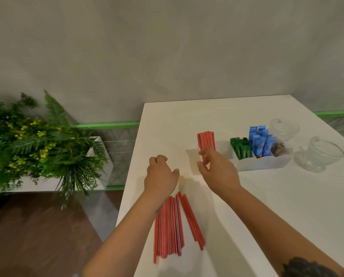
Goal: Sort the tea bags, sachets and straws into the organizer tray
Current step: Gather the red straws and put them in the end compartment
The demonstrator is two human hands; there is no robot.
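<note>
Two hands, left hand [160, 176], right hand [217, 170], two glass bowls [325, 153], one tray [267, 162]

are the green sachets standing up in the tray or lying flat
Standing up: the green sachets sit on end in an organizer tray compartment, tops above its wall.

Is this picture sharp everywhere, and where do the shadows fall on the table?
Head view: soft throughout; the print on the blue sachets is unreadable; wide-angle bending curves the table edges; faint shadows lie left of the upright straws and beside the right hand; no strong glare.
</note>
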